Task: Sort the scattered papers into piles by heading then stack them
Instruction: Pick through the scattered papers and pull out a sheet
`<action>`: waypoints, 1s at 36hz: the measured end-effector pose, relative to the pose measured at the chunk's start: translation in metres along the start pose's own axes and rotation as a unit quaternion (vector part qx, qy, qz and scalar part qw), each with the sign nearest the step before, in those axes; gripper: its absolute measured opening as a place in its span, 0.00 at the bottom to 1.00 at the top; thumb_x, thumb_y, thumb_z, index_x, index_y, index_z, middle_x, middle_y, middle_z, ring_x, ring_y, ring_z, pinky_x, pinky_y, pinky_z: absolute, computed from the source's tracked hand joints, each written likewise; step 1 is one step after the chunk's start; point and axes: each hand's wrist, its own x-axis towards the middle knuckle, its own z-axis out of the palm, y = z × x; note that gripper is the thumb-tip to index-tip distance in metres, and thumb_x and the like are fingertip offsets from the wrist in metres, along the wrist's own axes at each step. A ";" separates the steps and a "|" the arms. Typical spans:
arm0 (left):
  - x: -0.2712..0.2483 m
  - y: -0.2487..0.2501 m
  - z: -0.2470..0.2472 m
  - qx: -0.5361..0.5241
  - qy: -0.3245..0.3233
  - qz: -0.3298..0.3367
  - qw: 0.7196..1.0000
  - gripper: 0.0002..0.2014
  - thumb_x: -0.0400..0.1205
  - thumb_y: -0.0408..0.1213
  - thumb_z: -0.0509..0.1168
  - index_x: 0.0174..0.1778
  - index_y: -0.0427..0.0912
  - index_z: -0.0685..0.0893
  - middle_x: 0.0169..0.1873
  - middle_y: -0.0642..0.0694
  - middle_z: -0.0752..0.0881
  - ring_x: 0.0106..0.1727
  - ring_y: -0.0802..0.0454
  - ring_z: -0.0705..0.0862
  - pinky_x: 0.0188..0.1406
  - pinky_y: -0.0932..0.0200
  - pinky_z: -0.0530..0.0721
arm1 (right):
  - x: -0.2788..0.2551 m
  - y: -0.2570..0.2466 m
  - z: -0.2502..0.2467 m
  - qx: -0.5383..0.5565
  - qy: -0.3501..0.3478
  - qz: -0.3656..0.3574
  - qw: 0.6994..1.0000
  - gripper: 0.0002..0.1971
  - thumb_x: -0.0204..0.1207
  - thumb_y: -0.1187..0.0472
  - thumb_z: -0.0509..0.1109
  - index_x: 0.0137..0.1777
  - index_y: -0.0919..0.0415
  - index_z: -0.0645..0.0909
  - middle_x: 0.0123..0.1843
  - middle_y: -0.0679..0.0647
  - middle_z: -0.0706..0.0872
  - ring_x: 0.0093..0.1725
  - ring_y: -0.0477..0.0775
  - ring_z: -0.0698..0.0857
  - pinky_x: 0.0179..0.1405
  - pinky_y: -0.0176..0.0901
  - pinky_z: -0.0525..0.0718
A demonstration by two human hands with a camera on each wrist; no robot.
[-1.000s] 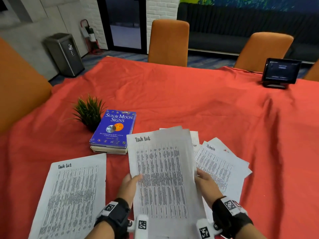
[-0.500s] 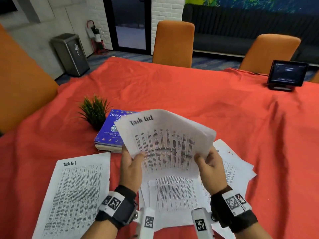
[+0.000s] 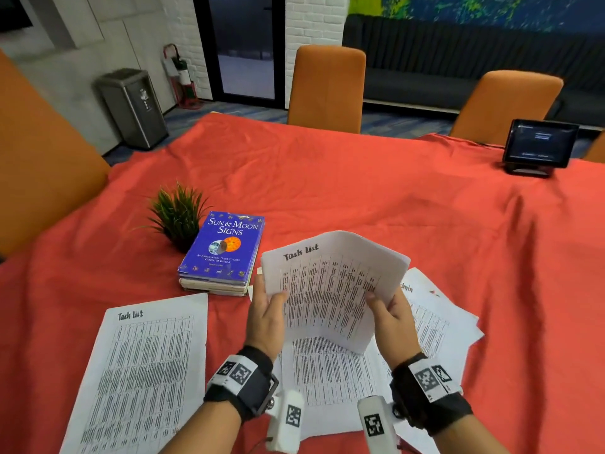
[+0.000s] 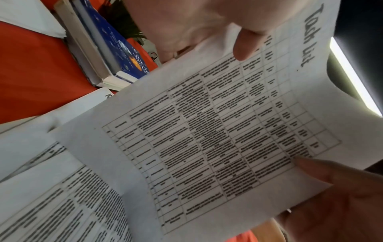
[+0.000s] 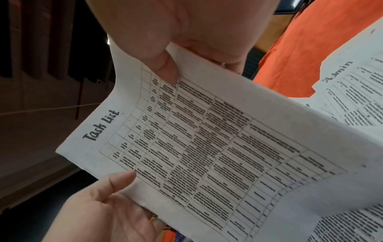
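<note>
Both hands hold one printed sheet headed "Task List" (image 3: 330, 290) in the air above the loose pile, its top curling backward. My left hand (image 3: 273, 298) pinches its left edge, thumb on the printed face (image 4: 244, 47). My right hand (image 3: 379, 301) pinches the right edge, thumb on top (image 5: 165, 70). Another Task List sheet (image 3: 147, 371) lies flat at the near left. Under the held sheet lies a printed sheet (image 3: 327, 375) whose heading is hidden. Sheets headed "Admin" (image 3: 432, 316) fan out to the right.
A blue book (image 3: 226, 247) lies on a small stack left of the pile, with a small green plant (image 3: 176, 214) beside it. The red tablecloth (image 3: 360, 191) covers the table. A tablet on a stand (image 3: 540, 145) is at the far right. Orange chairs (image 3: 327, 86) line the far side.
Both hands lifted the Task List sheet off the pile into the air, where it now bends. The sheet under it has come into view. The blue book's cover is visible again.
</note>
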 end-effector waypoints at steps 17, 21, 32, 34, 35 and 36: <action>0.001 -0.025 -0.074 0.151 0.056 -0.078 0.984 0.13 0.87 0.33 0.58 0.61 0.53 0.79 0.54 0.57 0.87 0.55 0.65 0.85 0.54 0.67 0.79 | 0.002 0.026 0.022 -0.074 -0.045 0.039 0.996 0.08 0.82 0.66 0.64 0.54 0.52 0.78 0.47 0.53 0.90 0.47 0.49 0.89 0.50 0.47 0.86; -0.009 -0.032 -0.149 0.226 0.107 -0.166 0.954 0.16 0.85 0.46 0.57 0.66 0.46 0.79 0.58 0.47 0.87 0.59 0.47 0.85 0.61 0.50 0.80 | -0.002 0.042 0.025 -0.125 -0.077 0.084 0.986 0.10 0.80 0.61 0.68 0.56 0.46 0.77 0.49 0.54 0.90 0.47 0.50 0.90 0.54 0.56 0.86; -0.034 -0.056 -0.317 0.330 0.130 -0.322 0.878 0.08 0.82 0.37 0.67 0.39 0.41 0.87 0.38 0.49 0.90 0.40 0.51 0.86 0.36 0.65 0.77 | -0.022 0.086 -0.002 -0.219 -0.094 0.171 0.956 0.08 0.81 0.63 0.65 0.57 0.55 0.80 0.49 0.57 0.90 0.46 0.54 0.89 0.55 0.57 0.85; -0.033 -0.065 -0.333 0.333 0.128 -0.335 0.872 0.08 0.82 0.38 0.67 0.41 0.41 0.88 0.40 0.47 0.91 0.45 0.47 0.88 0.44 0.61 0.81 | -0.024 0.092 -0.006 -0.231 -0.094 0.180 0.951 0.08 0.81 0.62 0.65 0.57 0.54 0.80 0.48 0.55 0.90 0.45 0.53 0.89 0.53 0.56 0.84; -0.031 -0.071 -0.340 0.332 0.132 -0.343 0.869 0.08 0.82 0.38 0.67 0.43 0.39 0.89 0.42 0.44 0.91 0.46 0.45 0.88 0.49 0.56 0.83 | -0.025 0.094 -0.008 -0.233 -0.093 0.184 0.950 0.07 0.81 0.62 0.65 0.56 0.54 0.80 0.48 0.55 0.90 0.45 0.53 0.89 0.53 0.56 0.84; -0.031 -0.075 -0.345 0.332 0.133 -0.350 0.866 0.08 0.82 0.37 0.67 0.45 0.37 0.89 0.42 0.42 0.91 0.46 0.44 0.88 0.52 0.51 0.83 | -0.025 0.096 -0.009 -0.236 -0.091 0.185 0.950 0.07 0.81 0.62 0.65 0.56 0.54 0.81 0.48 0.55 0.90 0.45 0.54 0.89 0.54 0.57 0.84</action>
